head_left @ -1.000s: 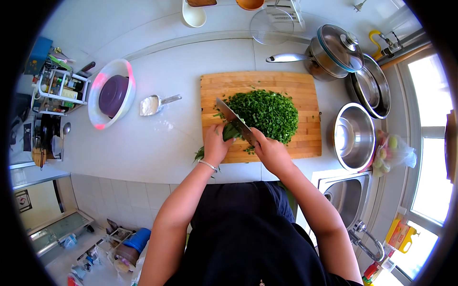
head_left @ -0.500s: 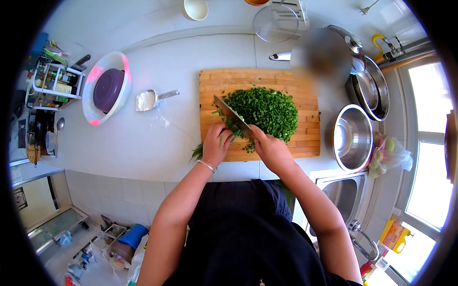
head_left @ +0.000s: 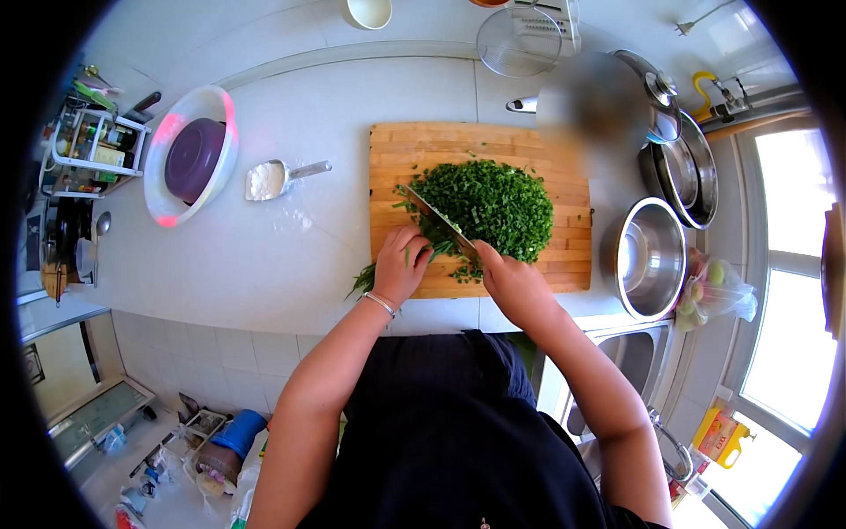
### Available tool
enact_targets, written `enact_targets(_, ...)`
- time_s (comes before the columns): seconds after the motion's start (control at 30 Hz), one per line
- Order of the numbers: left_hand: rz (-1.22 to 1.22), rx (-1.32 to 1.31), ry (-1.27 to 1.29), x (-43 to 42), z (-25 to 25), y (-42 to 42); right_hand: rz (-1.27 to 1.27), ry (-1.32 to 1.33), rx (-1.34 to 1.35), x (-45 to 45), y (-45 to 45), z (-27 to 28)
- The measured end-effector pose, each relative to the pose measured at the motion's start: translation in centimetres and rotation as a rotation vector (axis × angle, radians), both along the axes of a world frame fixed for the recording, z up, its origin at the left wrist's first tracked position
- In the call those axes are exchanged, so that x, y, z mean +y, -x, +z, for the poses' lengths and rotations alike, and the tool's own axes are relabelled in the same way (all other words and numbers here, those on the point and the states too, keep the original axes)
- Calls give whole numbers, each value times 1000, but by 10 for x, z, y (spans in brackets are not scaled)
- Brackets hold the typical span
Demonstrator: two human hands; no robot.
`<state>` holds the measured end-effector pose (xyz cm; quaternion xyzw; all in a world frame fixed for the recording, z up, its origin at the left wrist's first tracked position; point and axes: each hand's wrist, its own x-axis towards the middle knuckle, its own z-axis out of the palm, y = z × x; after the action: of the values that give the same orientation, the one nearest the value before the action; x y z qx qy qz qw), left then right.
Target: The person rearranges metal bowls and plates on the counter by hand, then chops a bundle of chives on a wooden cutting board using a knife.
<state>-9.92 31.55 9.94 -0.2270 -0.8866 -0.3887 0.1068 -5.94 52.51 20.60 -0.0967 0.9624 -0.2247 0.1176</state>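
My right hand (head_left: 518, 286) is closed round the handle of a kitchen knife (head_left: 441, 220), whose blade slants up to the left along the edge of a heap of finely chopped green leaves (head_left: 493, 210). Beside the blade, my left hand (head_left: 401, 267) presses down a bunch of uncut long greens (head_left: 362, 280) with curled fingers. The bunch's loose ends stick out past the wooden cutting board's (head_left: 397, 145) left edge. The lower edge of the blade is hidden among the leaves.
A metal scoop of white powder (head_left: 265, 181) and a purple bowl (head_left: 195, 160) inside a pale basin (head_left: 161, 204) stand left. Steel bowl (head_left: 674, 264), pans (head_left: 699, 207) and bagged fruit (head_left: 705, 291) stand right. A sink (head_left: 630, 361) lies near my right arm; a strainer (head_left: 518, 42) sits behind.
The knife and my right hand have shifted slightly right and towards me. My left hand stays on the greens almost unmoved. The view itself has moved a little.
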Motion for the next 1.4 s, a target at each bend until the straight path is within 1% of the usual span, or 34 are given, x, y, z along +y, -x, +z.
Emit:
enact_targets(0.07, -16, -9, -25, -1, 0, 1, 25, -6, -52, -3, 9, -2)
enact_targets(0.13, -15, -18, -18, -1, 0, 1, 21, -113, -191, -14, 15, -13)
enact_targets(0.17, -13, -22, -12, -1, 1, 2, 18, -113, -192, -18, 12, -23)
enact_targets(0.23, -29, -18, -13, -1, -1, 0, -10, -101, -40, -22, 5, -47)
enact_targets(0.3, -44, -14, -9, -4, -3, 2, -11, -79, 13, -18, 4, -49)
enact_targets(0.33, -58, -20, -20, -5, -4, -1, -26, -15, 61, -13, 0, -49)
enact_targets(0.37, -66, -11, -38, -2, -4, 5, -34, 42, 125, -10, 7, -42)
enact_targets(0.43, -52, 0, -31, 0, -2, 5, -39, 35, 133, -9, 3, -22)
enact_targets(0.53, -39, 0, -14, -1, -2, 1, -13, 38, 84, -6, 2, 0)
enact_targets(0.57, -37, -3, -16, 0, -2, 2, -7, 25, 20, -5, 1, 3)
enact_targets(0.6, -39, -4, -17, 0, -2, 2, -1, 12, -46, -5, 0, 5)
enact_targets(0.73, -39, -1, -6, 0, -3, 2, -12, -27, -127, -12, 2, 4)
enact_targets(0.8, -35, 3, -10, 1, -1, 3, 33, -203, -143, -23, 2, 5)
enact_targets(0.83, -39, -29, -1, 1, 0, 4, 34, -202, -148, -27, 4, -4)
enact_targets(0.9, -46, -64, 10, 0, 1, 1, 61, -200, -61, -32, 6, -36)
enact_targets(0.97, -56, -97, 33, -1, 3, 3, 70, -161, 6, -26, 7, -49)
enact_targets(1.03, -48, -78, 13, -1, 4, -1, 19, 3, 33, -16, 4, -53)
enact_targets(1.1, -34, -44, -16, 2, 0, 5, -14, 7, 75, -12, 3, -38)
enact_targets(1.2, -34, -23, -32, 0, -2, 3, -13, 18, -18, -8, -2, -9)
enact_targets(1.4, -24, -46, -13, 0, -1, 2, 12, -26, -103, -6, -3, -2)
